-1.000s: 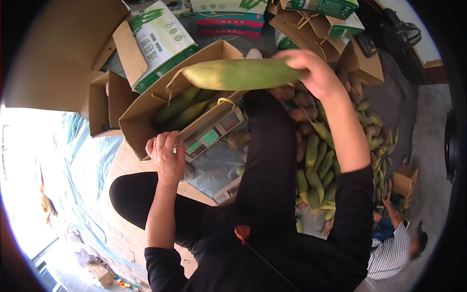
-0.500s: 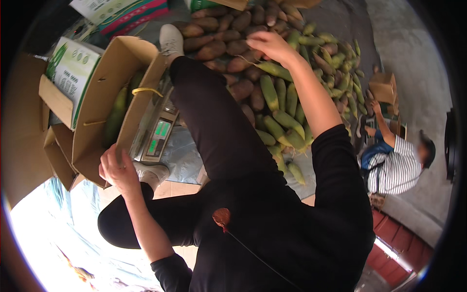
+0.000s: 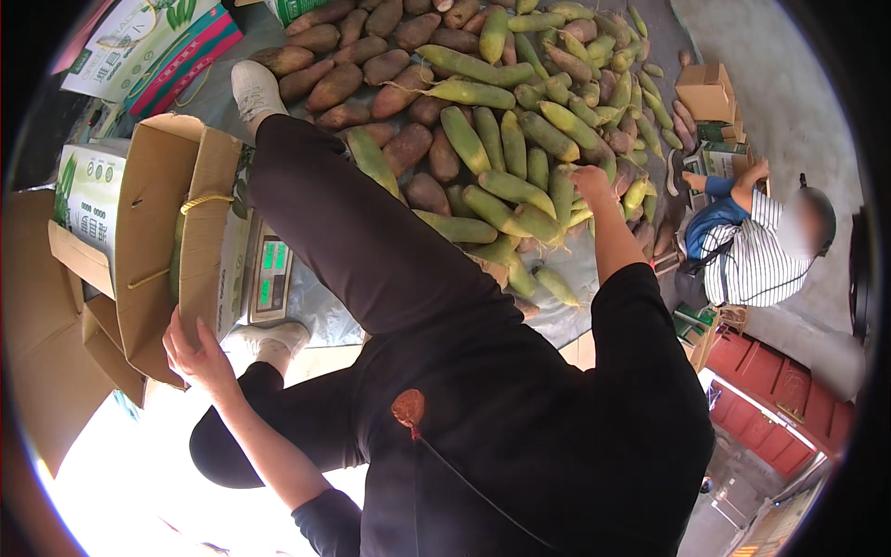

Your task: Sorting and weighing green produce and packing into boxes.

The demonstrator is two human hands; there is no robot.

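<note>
"Two hands, well apart. What has the right hand (image 3: 596, 187) got?"

"I can't tell from where I stand. Its fingertips are at a long green radish (image 3: 561, 195) on the near side of the pile, but whether the grip has closed on it, I couldn't say."

"And the left hand (image 3: 200, 358)?"

"Nothing in it that I can see. Fingers loosely spread, at the near edge of the brown carton (image 3: 206, 251)."

"How would such a radish handle?"

"Solid and fairly heavy, I'd guess, too stiff to bend, though a knock could crack it. Its skin looks smooth, so I'd take it round the thick middle, not by a thin tail."

"And around it?"

"Other green radishes (image 3: 464, 139) crowding in, reddish-brown roots (image 3: 334, 86) beyond, a scale (image 3: 273, 269) just beside the carton, and a striped-shirted co-worker (image 3: 754, 269) off to the right."
</note>
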